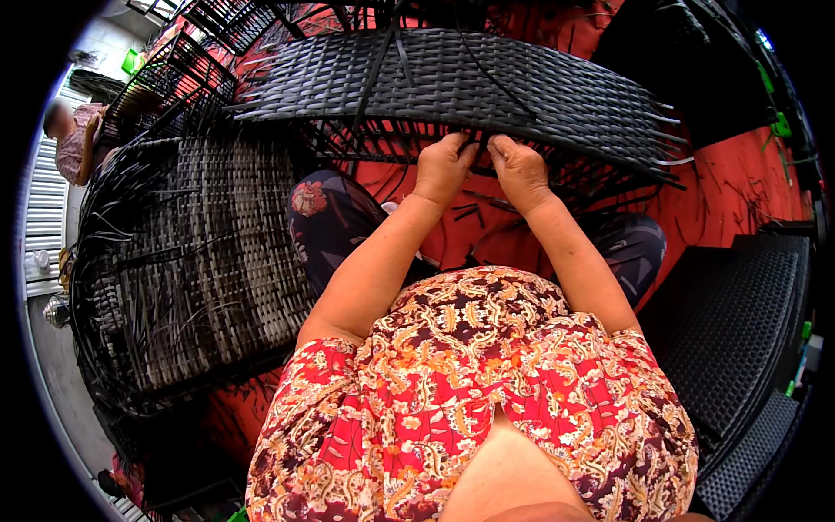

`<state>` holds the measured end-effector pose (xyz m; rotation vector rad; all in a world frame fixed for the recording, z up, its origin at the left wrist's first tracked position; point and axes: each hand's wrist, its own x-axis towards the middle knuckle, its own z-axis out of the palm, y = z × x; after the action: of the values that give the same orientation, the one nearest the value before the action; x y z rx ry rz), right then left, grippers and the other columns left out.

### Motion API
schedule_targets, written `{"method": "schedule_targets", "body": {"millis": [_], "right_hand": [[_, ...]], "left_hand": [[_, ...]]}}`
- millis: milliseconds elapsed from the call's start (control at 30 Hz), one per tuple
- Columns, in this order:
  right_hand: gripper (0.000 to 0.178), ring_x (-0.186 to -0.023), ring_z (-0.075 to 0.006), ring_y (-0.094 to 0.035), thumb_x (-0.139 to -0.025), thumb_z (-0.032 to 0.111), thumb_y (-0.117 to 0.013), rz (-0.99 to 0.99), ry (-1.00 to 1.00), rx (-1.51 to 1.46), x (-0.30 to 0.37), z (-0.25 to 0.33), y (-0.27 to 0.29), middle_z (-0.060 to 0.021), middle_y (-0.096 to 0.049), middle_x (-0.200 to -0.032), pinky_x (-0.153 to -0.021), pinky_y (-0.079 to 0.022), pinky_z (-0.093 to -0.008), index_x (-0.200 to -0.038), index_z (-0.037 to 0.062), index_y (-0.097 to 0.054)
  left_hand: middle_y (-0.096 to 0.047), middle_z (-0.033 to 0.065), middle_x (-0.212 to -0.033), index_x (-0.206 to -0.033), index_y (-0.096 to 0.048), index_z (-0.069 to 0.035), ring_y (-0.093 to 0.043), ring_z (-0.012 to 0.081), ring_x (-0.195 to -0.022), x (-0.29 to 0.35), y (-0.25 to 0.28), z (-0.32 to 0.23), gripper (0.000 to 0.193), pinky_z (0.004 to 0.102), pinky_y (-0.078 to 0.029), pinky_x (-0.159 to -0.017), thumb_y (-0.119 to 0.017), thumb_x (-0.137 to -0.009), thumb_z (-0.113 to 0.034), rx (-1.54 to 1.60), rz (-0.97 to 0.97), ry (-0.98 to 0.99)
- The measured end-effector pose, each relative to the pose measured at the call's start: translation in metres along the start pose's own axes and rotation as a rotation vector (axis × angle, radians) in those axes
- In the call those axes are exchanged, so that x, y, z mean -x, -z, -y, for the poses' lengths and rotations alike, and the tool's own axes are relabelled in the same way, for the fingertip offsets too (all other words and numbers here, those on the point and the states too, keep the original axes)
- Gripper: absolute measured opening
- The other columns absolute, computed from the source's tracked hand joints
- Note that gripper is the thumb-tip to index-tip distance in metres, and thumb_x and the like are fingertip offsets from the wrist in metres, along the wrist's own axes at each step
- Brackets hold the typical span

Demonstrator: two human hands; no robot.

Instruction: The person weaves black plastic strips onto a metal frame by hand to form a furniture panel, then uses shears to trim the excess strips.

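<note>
A long grey woven rattan-like panel (452,83) lies across a dark frame in front of me, with loose strand ends sticking out at both sides. My left hand (445,167) and my right hand (519,170) meet close together at the panel's near edge. The fingers of each are pinched on a dark weaving strip (477,139), only a short bit of which shows between them. Where the strip enters the weave is hidden by my fingertips.
At my left stands a large woven piece (204,261) with many loose strands. Stacked dark woven panels (731,322) are at my right. Strip scraps (748,187) litter the red floor covering (709,226). Far left, another person (78,143) is beside black frames (178,83).
</note>
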<state>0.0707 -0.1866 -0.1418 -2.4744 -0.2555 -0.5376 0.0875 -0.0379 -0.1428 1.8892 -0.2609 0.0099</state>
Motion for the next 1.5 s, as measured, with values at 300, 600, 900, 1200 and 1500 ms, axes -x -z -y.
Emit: {"method": "schedule_targets", "body": {"millis": [300, 600, 900, 1200, 1500], "right_hand": [[0.012, -0.074, -0.0370, -0.060, -0.085, 0.016, -0.056, 0.098, -0.258, -0.358, 0.004, 0.011, -0.003, -0.0182, -0.062, -0.079, -0.062, -0.048, -0.0427, -0.094, 0.0076, -0.058], [0.019, -0.078, -0.0368, -0.061, -0.084, 0.012, -0.055, 0.097, -0.063, -0.104, 0.003, 0.011, 0.000, -0.0185, -0.063, -0.084, -0.068, -0.049, -0.0419, -0.100, 0.0019, -0.058], [0.019, -0.083, -0.0328, -0.060, -0.082, 0.012, -0.058, 0.125, 0.071, -0.257, 0.008, 0.029, 0.003, -0.0133, -0.063, -0.093, -0.070, -0.050, -0.0373, -0.101, 0.0065, -0.059], [0.013, -0.078, -0.0341, -0.060, -0.082, 0.011, -0.057, 0.117, 0.043, -0.308, 0.009, 0.019, -0.012, -0.0175, -0.061, -0.084, -0.067, -0.049, -0.0388, -0.091, 0.0025, -0.062], [0.013, -0.065, -0.0339, -0.060, -0.083, 0.013, -0.058, 0.178, -0.125, -0.192, -0.003, 0.019, -0.005, -0.0185, -0.061, -0.069, -0.058, -0.048, -0.0364, -0.083, -0.0006, -0.061]], "left_hand": [[-0.061, 0.0065, -0.069, -0.090, -0.055, -0.001, -0.057, 0.0137, -0.048, -0.004, -0.006, 0.008, 0.015, 0.0228, -0.045, -0.042, -0.063, -0.083, -0.012, 0.710, 0.066, 0.296], [-0.059, 0.0038, -0.065, -0.082, -0.060, 0.000, -0.057, 0.0103, -0.053, -0.004, -0.008, 0.023, 0.007, 0.0233, -0.046, -0.047, -0.061, -0.084, -0.007, -0.281, -0.223, -0.288], [-0.060, 0.0042, -0.071, -0.090, -0.063, -0.003, -0.057, 0.0100, -0.056, 0.028, 0.028, 0.029, 0.008, 0.0232, -0.046, -0.050, -0.060, -0.084, -0.007, 0.091, -0.022, -0.199], [-0.063, 0.0068, -0.076, -0.131, -0.040, -0.003, -0.060, 0.0126, -0.054, 0.014, 0.014, 0.038, 0.041, 0.0220, -0.048, -0.051, -0.048, -0.091, -0.006, 0.242, 0.049, 0.084], [-0.062, 0.0080, -0.073, -0.099, -0.054, -0.001, -0.059, 0.0152, -0.050, 0.002, 0.009, 0.031, 0.015, 0.0233, -0.046, -0.045, -0.045, -0.093, -0.012, 0.581, -0.023, 0.251]]}}
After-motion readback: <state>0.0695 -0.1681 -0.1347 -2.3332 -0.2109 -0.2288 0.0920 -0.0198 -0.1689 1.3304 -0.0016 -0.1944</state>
